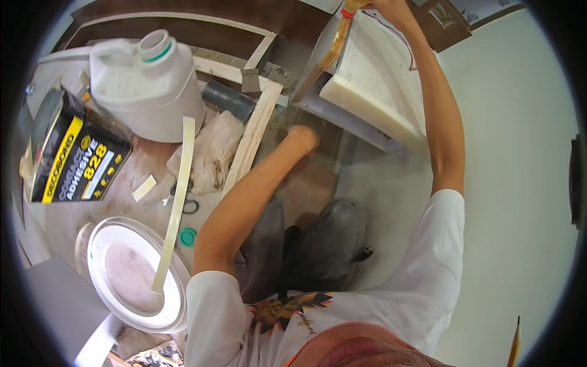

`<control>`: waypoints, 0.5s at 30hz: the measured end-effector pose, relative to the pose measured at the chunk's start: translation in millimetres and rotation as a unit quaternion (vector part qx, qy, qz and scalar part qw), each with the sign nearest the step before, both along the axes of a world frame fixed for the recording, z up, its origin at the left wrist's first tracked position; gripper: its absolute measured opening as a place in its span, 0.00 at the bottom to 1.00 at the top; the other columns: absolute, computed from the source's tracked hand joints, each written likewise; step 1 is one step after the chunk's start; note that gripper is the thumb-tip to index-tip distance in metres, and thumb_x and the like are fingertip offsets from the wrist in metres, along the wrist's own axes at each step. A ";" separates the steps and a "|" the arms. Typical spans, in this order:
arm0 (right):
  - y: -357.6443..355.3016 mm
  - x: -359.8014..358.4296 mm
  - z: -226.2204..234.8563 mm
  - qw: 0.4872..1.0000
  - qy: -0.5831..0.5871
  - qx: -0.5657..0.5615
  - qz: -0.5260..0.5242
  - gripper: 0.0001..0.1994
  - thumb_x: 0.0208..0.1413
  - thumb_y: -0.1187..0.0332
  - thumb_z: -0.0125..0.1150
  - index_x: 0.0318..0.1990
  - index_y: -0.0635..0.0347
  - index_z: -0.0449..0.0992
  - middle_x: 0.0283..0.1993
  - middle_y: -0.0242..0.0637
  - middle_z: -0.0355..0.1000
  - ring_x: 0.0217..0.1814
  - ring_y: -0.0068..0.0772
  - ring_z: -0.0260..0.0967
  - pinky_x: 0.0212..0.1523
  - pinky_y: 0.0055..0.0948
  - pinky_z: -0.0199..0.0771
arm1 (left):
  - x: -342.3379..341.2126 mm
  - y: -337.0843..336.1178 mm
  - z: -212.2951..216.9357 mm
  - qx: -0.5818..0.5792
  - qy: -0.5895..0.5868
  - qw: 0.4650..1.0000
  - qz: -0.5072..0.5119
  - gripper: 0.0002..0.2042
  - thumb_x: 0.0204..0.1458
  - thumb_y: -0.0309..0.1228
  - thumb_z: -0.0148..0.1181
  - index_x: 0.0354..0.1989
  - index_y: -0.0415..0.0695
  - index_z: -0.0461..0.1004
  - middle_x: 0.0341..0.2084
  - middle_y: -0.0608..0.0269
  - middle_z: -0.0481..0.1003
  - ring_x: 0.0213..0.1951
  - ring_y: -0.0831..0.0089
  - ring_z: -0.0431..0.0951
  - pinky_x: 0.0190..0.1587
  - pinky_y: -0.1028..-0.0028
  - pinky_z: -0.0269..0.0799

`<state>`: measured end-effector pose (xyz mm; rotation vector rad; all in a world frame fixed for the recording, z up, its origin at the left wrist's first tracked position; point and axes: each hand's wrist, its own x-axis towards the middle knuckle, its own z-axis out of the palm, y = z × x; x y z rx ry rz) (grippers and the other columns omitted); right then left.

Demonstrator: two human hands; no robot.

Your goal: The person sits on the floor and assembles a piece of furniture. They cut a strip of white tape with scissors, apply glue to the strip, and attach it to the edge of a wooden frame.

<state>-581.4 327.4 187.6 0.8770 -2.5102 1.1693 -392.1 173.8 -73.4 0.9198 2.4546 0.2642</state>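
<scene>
My right hand (389, 8) is raised at the top edge, partly cut off by the frame. Its fingers close on a brush (338, 44) with a yellow handle, a red band and long straw-coloured bristles. The bristles point down along the side of a white box-like piece (382, 67) with a thick cream edge. Lower and further left, my left hand (304, 140) hangs in front of that piece, curled and blurred. Its fingers are hidden, so what it holds, if anything, cannot be made out.
Left of me stand a white jug (143, 92), a black adhesive tin (82, 147) and a white round lid (101, 281). A pale strip (177, 202) lies across them, near scissors (191, 206), a green cap (187, 237) and a stained cloth (214, 147). A wooden frame (254, 134) borders these.
</scene>
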 end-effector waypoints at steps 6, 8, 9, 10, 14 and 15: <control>-2.8 -35.2 -13.7 0.994 0.109 -0.014 -0.017 0.34 0.60 0.65 0.70 0.68 0.63 0.57 0.54 0.37 0.70 0.54 0.30 0.71 0.54 0.33 0.76 | -10.1 2.4 -2.4 -0.038 -0.062 0.997 -0.025 0.14 0.50 0.33 0.65 0.46 0.48 0.86 0.50 0.55 0.83 0.54 0.57 0.82 0.50 0.55 0.81; -8.0 -21.9 -6.8 1.000 0.016 -0.021 -0.002 0.35 0.60 0.65 0.70 0.69 0.63 0.57 0.54 0.38 0.71 0.55 0.32 0.71 0.56 0.35 0.75 | -19.1 0.9 -8.6 -0.029 -0.046 0.998 -0.014 0.14 0.51 0.32 0.65 0.46 0.48 0.86 0.50 0.55 0.83 0.54 0.57 0.82 0.50 0.55 0.81; -10.3 -14.2 -5.6 1.000 0.009 -0.017 0.000 0.35 0.60 0.65 0.70 0.69 0.63 0.57 0.54 0.38 0.71 0.55 0.32 0.71 0.56 0.35 0.75 | -21.0 1.4 -13.0 -0.023 -0.039 0.999 -0.011 0.14 0.51 0.31 0.65 0.46 0.47 0.86 0.49 0.55 0.83 0.54 0.57 0.83 0.50 0.55 0.81; -12.7 -12.1 -5.0 1.000 0.002 -0.013 0.004 0.34 0.60 0.66 0.70 0.69 0.63 0.57 0.54 0.38 0.71 0.55 0.33 0.71 0.56 0.35 0.76 | -21.6 1.6 -20.0 -0.017 -0.032 0.999 -0.007 0.14 0.50 0.31 0.64 0.44 0.46 0.86 0.48 0.53 0.83 0.52 0.56 0.83 0.50 0.56 0.81; 11.3 -43.2 -4.9 0.990 0.098 0.000 -0.102 0.33 0.60 0.66 0.70 0.67 0.64 0.58 0.51 0.39 0.72 0.51 0.32 0.73 0.53 0.33 0.77 | -26.0 16.8 -24.4 -0.013 -0.027 1.000 -0.004 0.14 0.46 0.32 0.64 0.41 0.44 0.85 0.45 0.51 0.83 0.48 0.56 0.85 0.49 0.59 0.81; 12.1 -44.4 -7.7 0.993 0.072 -0.022 -0.090 0.32 0.60 0.66 0.69 0.67 0.64 0.59 0.51 0.39 0.72 0.50 0.32 0.73 0.52 0.33 0.77 | -26.8 16.4 -23.0 -0.021 -0.038 0.999 0.002 0.14 0.46 0.32 0.65 0.41 0.44 0.85 0.45 0.51 0.84 0.48 0.57 0.85 0.49 0.59 0.81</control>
